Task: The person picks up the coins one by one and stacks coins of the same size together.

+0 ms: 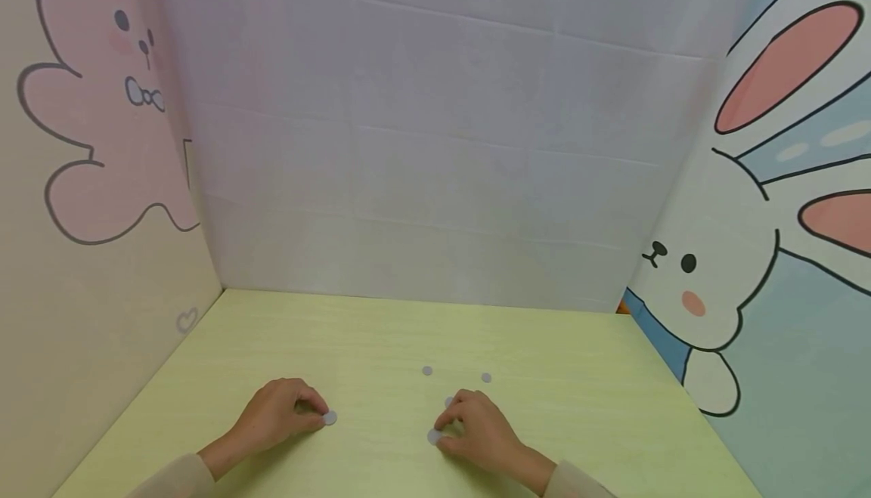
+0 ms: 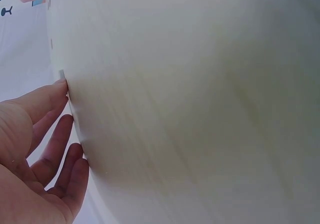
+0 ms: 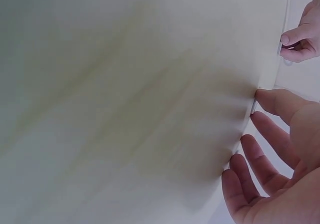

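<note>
My left hand (image 1: 277, 412) pinches a small grey coin-like disc (image 1: 330, 418) by its near edge, between thumb and forefinger, low over the table. In the left wrist view that disc (image 2: 62, 74) shows edge-on at the fingertips. Further right, my right hand (image 1: 485, 431) holds a second grey disc (image 1: 434, 436) between thumb and forefinger at the tabletop. Edge-on, this disc (image 3: 254, 106) appears between the two fingertips in the right wrist view. A third disc (image 1: 449, 402) lies just beyond the right fingers, partly covered by them.
Two more grey discs lie farther back on the yellow table, one (image 1: 427, 370) left of the other (image 1: 486, 378). A pale sheet (image 1: 435, 143) stands behind the table (image 1: 327, 332). Cartoon-printed panels close off the left (image 1: 102, 294) and right (image 1: 796, 377) sides.
</note>
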A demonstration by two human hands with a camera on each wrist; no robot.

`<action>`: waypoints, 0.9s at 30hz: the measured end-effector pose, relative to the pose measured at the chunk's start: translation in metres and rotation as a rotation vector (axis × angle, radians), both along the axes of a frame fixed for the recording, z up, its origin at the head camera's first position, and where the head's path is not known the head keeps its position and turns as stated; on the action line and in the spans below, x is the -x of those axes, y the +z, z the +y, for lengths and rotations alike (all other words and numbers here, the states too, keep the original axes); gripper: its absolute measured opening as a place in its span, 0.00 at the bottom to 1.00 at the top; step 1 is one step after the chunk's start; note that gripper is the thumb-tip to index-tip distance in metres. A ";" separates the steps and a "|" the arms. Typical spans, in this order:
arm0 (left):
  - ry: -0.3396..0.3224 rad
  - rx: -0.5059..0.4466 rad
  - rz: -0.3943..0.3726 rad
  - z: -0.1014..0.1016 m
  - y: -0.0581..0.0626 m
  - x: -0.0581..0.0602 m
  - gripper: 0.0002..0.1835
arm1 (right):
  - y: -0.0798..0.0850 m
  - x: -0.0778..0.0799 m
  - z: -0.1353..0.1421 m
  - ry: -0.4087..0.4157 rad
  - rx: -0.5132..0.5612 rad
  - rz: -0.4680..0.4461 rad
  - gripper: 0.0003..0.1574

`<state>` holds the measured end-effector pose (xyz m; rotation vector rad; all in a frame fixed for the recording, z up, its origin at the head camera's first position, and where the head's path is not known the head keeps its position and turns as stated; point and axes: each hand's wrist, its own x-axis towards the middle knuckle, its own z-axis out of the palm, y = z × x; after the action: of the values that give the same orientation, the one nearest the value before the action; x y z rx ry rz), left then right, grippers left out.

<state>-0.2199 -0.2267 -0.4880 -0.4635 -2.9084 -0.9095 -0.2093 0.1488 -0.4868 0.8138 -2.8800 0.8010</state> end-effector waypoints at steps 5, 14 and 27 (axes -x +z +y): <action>0.002 0.000 -0.005 0.000 0.000 0.000 0.08 | 0.003 0.001 -0.005 0.005 0.010 -0.015 0.07; -0.005 0.006 0.000 -0.001 -0.001 0.000 0.08 | 0.006 0.005 -0.014 -0.006 0.008 -0.023 0.07; -0.003 0.003 0.006 -0.001 0.000 0.000 0.08 | 0.006 0.013 -0.031 -0.003 -0.010 -0.010 0.06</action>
<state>-0.2201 -0.2276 -0.4877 -0.4699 -2.9047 -0.9032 -0.2223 0.1179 -0.4812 0.8082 -2.8951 0.7937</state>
